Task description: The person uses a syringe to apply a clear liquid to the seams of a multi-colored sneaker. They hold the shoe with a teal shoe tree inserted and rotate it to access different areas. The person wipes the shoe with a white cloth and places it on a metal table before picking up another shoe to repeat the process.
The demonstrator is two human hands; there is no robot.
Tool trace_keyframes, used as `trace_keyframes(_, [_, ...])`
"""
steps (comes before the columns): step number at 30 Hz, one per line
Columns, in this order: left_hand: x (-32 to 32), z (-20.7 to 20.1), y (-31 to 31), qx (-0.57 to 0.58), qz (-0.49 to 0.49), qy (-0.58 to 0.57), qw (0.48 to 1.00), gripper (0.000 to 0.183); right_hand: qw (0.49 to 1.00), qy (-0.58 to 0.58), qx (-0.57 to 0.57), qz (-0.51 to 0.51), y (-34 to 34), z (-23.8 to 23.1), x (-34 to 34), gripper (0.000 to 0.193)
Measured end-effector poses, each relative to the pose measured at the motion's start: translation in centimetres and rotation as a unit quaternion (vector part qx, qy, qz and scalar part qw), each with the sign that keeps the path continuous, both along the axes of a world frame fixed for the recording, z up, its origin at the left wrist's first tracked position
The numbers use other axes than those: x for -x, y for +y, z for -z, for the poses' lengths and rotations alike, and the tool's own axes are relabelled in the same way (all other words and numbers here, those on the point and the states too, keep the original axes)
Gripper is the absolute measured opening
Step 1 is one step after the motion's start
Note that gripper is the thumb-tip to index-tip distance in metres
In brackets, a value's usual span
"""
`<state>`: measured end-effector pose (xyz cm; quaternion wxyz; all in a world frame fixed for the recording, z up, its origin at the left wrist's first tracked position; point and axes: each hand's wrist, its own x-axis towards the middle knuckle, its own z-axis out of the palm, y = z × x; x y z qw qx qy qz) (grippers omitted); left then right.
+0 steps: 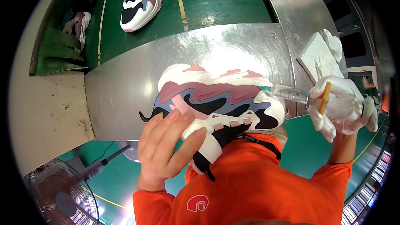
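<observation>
Over metal (125,87), left fingers (164,128) grip a white, mauve shoe (237,93), right fingers (317,118) a syringe (291,93).

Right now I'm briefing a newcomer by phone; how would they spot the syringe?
Start at the shiny metal ledge, then find the shoe under the left hand. By its white toe, the gloved right hand holds the syringe. Unlike the flat white pad nearby, it is a slim, clear barrel with a green tip.

Wavy mauve, blue, black, pink and white on the sneaker (218,96), yellow-striped green on the belt (204,2)
</observation>
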<state>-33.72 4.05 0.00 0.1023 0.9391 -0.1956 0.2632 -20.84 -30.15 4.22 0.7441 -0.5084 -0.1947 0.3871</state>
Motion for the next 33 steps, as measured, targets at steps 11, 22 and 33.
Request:
trace_keyframes(11, [0.1,0.3,-1.1,-0.025,-0.015,-0.016,0.999,0.021,0.996,0.072,0.004,0.049,-3.0,1.8,1.8,0.099])
trace_keyframes(22, [2.2,1.5,-5.2,-0.097,-0.081,-0.071,0.989,0.021,0.975,0.074,-0.159,0.135,-4.5,6.4,3.6,0.062])
trace_keyframes(33, [2.4,1.7,-8.1,-0.142,-0.123,-0.1,0.977,0.033,0.966,0.066,-0.032,0.247,-4.4,8.1,5.9,0.04])
